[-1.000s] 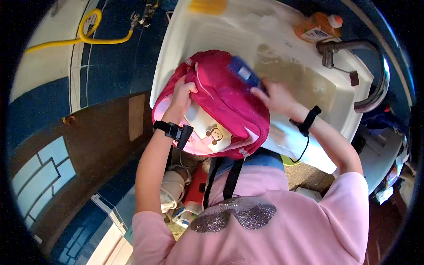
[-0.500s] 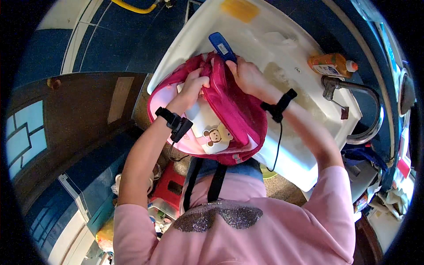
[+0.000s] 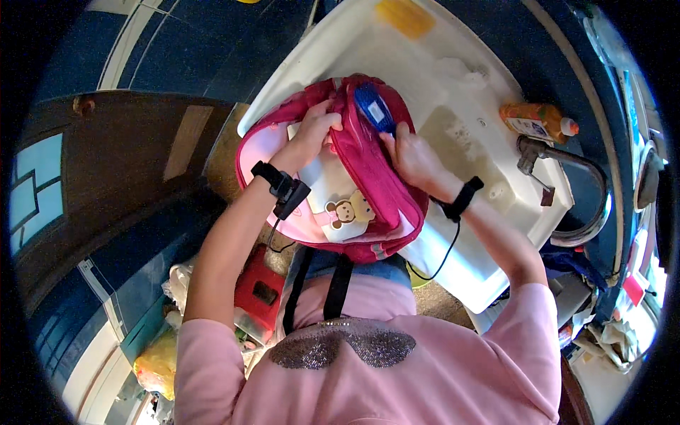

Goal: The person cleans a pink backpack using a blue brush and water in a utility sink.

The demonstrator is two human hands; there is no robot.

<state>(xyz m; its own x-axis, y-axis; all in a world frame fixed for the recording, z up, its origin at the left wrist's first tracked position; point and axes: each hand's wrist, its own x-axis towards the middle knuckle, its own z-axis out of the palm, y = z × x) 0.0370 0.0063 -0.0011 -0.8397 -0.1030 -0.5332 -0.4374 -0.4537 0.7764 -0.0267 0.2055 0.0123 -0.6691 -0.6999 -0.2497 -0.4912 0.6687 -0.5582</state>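
A pink and magenta backpack (image 3: 365, 185) with cartoon figures rests over the near left edge of the white sink (image 3: 445, 81). My left hand (image 3: 314, 134) is closed on its magenta fabric near the top, fingers pinching the edge. In my right hand (image 3: 416, 157) is a blue scrub brush (image 3: 372, 106), gripped by its near end. The brush lies against the magenta panel on the bag's right side, its bristles mostly hidden.
Shallow cloudy water and foam lie in the basin. An orange bottle (image 3: 535, 122) lies beside the curved metal faucet (image 3: 591, 166) at the right. A yellow patch (image 3: 405, 17) shows on the sink's far rim. A red stool (image 3: 261, 287) stands below, at the left.
My right hand has drawn the brush down and to the right, from beyond the bag's top edge onto its magenta panel. The left hand keeps its hold on the bag.
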